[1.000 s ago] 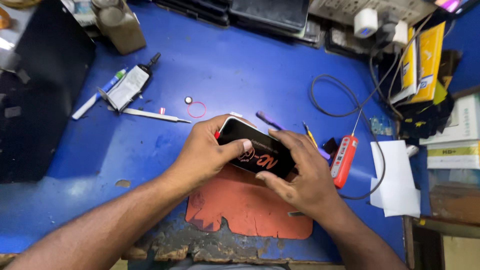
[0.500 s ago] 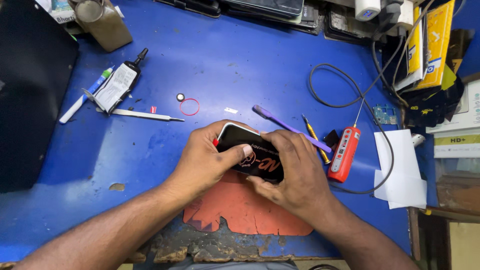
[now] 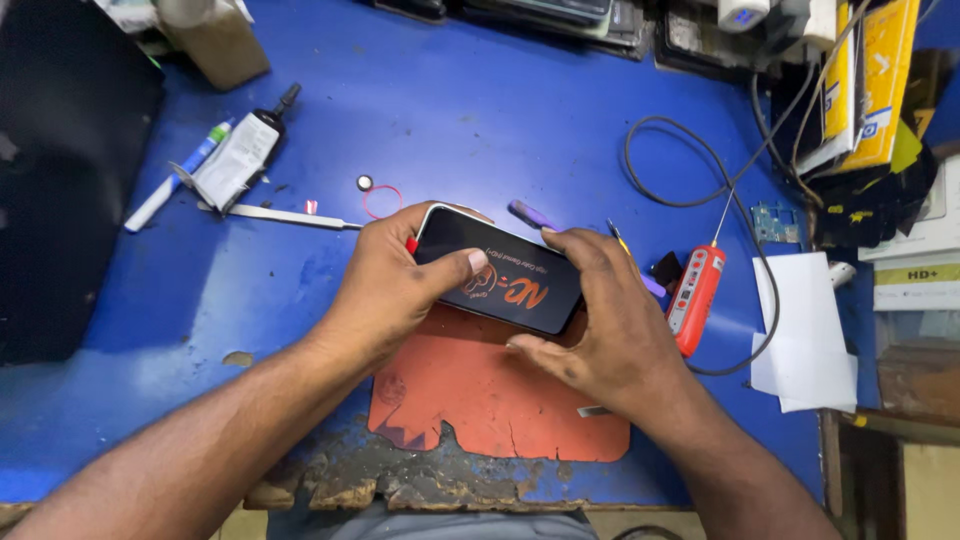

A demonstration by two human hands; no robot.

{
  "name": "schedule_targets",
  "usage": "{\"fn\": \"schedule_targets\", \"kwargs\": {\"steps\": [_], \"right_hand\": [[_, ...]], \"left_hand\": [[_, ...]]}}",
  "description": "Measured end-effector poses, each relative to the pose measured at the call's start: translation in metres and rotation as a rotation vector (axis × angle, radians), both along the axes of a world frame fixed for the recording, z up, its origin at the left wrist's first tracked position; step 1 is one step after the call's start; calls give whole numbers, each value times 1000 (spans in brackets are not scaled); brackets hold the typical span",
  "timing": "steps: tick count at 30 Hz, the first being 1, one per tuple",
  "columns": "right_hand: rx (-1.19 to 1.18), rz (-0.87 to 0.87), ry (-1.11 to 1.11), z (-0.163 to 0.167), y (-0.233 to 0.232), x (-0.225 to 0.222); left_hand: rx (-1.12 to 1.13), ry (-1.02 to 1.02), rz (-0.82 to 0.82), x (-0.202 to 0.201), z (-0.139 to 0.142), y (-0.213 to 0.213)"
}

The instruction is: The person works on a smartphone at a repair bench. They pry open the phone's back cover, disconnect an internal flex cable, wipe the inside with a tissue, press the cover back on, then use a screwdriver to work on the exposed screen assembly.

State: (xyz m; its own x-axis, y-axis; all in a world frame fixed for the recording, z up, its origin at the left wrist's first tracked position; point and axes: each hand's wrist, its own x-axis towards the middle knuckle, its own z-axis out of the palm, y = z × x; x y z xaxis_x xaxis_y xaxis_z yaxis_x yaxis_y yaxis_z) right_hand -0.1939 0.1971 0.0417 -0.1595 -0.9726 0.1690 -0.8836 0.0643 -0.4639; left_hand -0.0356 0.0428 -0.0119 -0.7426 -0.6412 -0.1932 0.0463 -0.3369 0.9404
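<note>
Both your hands pinch the black phone (image 3: 497, 268): your left hand (image 3: 395, 285) thumbs its glass, your right hand (image 3: 600, 320) clamps the other end. It sits over the orange mat's (image 3: 480, 400) far edge, near the desk's (image 3: 500, 110) front edge. Its long axis slants from far-left to near-right; uneven thumb pressure could crack the glass or skew it.

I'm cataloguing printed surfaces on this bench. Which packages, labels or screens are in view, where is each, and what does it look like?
Phone: held by the left hand and right hand over the orange mat; black glass with an orange printed film.
Glue tube: upper left, flattened, white label, black nozzle.
Yellow boxes: upper right, leaning, flat, yellow with blue patches.
White box: right edge, white with a yellow band.
</note>
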Motion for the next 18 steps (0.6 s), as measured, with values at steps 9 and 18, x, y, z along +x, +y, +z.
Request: {"fn": "schedule_targets", "kwargs": {"steps": [9,18], "right_hand": [[-111,-28,170,12,5,14],[23,-106,0,7,22,8]], "left_hand": [[127,186,-36,6,-5,-1],[194,13,1,9,-6,-22]]}}
